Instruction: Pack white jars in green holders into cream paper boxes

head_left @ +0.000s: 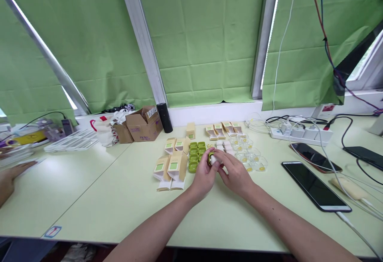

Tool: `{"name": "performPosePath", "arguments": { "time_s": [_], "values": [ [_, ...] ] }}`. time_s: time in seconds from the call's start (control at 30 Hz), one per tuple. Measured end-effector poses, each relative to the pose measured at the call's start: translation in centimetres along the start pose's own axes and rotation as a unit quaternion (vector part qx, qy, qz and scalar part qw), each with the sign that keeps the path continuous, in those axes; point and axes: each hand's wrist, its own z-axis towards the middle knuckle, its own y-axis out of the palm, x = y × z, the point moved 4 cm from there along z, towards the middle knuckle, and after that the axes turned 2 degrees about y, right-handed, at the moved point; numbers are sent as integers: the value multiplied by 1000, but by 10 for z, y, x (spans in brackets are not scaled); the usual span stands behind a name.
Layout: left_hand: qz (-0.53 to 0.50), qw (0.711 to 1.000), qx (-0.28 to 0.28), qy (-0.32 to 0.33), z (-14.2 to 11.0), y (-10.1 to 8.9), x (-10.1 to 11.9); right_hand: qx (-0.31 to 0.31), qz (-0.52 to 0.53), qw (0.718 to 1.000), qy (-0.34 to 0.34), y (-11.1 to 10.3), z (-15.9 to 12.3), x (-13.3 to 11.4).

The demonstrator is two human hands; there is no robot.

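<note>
Taking the two hands as the centre of the dial, the pale table [125,210] has its near edge at 6 o'clock, and smooth top runs out from 7 to 8 o'clock, crossed by a slanting seam, giving the left arm room to move. At 12 o'clock a low white ledge [206,114] stops the far side; at 3 to 4 o'clock a flat black-screened phone [316,186] and trailing cables narrow the way. The left hand [203,174] is curled almost closed around a small green cup [210,158] with a white piece [213,159] in it, held at the centre; the right hand [236,172] has its fingers bent in over that piece, little gap left, though whether they grip or only touch I cannot tell. Touching distance away at 9 to 10 o'clock sit rounded, glossy olive cups [193,158] in rows, then cream card boxes [177,166] with folded flaps. Stubby white blocks [225,146] lie at 1 o'clock, clear domed shells [249,158] with yellow spots at 2 to 3, and a creased brown carton [143,124] at 10.
</note>
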Motion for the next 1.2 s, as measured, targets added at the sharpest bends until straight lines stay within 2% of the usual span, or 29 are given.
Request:
{"name": "performPosePath", "arguments": {
  "time_s": [0.8, 1.03, 1.2],
  "values": [
    [21, 1000, 0, -7, 0, -1, -2, 21, -14, 1000, 4, 2, -2, 3],
    [-11, 1000, 11, -7, 2, -1, 1, -21, 36, 999, 32, 3, -1, 6],
    [-19, 999, 14, -33, 3, -6, -6, -43, 81, 993, 73, 3, 0, 10]
  ]
}}
